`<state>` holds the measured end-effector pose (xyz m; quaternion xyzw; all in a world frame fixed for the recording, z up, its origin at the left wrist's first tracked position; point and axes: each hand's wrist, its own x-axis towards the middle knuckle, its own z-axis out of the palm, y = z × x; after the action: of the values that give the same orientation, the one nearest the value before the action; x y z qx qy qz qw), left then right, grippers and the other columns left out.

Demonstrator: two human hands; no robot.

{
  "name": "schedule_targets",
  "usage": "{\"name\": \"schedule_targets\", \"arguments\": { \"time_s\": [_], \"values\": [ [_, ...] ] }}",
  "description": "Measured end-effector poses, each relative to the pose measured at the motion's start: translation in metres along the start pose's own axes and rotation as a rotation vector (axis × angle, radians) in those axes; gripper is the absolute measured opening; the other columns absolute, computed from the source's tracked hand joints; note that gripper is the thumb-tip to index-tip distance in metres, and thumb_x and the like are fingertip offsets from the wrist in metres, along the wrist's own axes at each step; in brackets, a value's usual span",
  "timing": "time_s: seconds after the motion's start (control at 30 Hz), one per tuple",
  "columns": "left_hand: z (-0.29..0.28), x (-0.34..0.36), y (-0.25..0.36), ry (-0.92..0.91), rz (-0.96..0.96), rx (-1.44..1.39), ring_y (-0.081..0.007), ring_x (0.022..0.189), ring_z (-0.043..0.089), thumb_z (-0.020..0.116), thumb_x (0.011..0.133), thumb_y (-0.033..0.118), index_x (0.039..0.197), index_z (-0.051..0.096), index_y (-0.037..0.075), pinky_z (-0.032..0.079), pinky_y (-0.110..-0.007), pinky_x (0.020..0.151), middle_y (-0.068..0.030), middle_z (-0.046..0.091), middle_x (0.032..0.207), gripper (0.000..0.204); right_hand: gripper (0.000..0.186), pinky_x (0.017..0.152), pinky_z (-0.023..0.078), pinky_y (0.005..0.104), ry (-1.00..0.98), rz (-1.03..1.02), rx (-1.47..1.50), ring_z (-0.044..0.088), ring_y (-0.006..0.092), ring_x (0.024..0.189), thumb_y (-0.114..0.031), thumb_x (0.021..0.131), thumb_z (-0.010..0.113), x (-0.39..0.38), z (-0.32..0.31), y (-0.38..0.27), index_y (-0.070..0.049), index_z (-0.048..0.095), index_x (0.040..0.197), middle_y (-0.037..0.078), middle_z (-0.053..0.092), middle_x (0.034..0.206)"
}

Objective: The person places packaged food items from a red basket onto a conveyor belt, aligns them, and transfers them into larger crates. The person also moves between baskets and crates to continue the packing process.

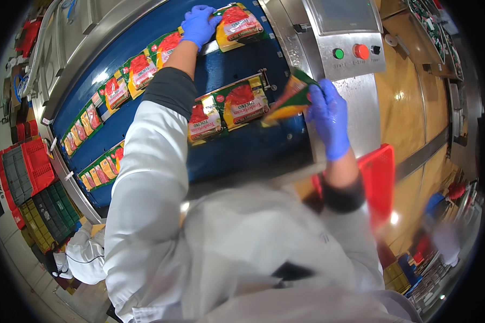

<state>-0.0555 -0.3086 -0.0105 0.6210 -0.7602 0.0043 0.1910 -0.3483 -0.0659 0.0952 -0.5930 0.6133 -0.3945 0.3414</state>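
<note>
Two blue-gloved hands: left hand (198,24) flat on glossy flat packet (237,24), right hand (328,116) pinching tilted packet (291,99), above smooth blue belt (242,151) beside steel control panel (350,51).

1 flat packet (237,24) on belt, 1 packet (288,99) tilted.

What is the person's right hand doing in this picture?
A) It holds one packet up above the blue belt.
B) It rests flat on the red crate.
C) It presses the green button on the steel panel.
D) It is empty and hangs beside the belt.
A: the right hand, in a blue glove, grips a tilted packet lifted off the blue belt, clear of the green button.
</note>
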Motion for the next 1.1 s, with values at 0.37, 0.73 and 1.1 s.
{"name": "schedule_targets", "arguments": {
  "time_s": [0.37,0.73,1.1],
  "values": [
    [-0.102,-0.003,0.071,-0.105,0.928,0.195,-0.0276,0.109,0.053,0.071,0.079,0.03,0.125,0.052,0.016,0.028,-0.051,0.107,-0.0091,0.056,0.111,0.051,0.052,0.078,0.05,0.0343,0.008,0.011,0.035,0.064,0.0225,0.089,-0.027,0.088,0.067,0.028,-0.001,0.038,-0.006,0.042,0.128,0.011,0.065,0.095],
    [-0.123,-0.066,0.041,-0.074,0.496,-0.374,-0.0203,0.09,0.058,0.07,0.079,0.013,0.092,0.06,0.012,0.044,-0.038,0.091,-0.0034,0.056,0.089,0.016,0.026,0.087,0.046,0.0262,-0.442,0.3,0.942,0.058,0.0119,0.098,-0.018,0.094,0.057,0.114,0.113,0.049,-0.007,0.059,0.117,0.003,0.063,0.104],
    [-0.046,-0.115,-0.013,-0.215,-0.497,-1.171,-0.0083,0.08,0.058,0.071,0.083,0.014,0.103,0.067,0.004,0.047,-0.023,0.077,-0.0017,0.067,0.086,0.022,0.018,0.078,0.043,0.0208,-0.288,0.017,0.605,0.053,0.0061,0.087,-0.019,0.097,0.051,0.148,0.154,0.056,-0.007,0.065,0.101,-0.001,0.062,0.095]
  ]
}}
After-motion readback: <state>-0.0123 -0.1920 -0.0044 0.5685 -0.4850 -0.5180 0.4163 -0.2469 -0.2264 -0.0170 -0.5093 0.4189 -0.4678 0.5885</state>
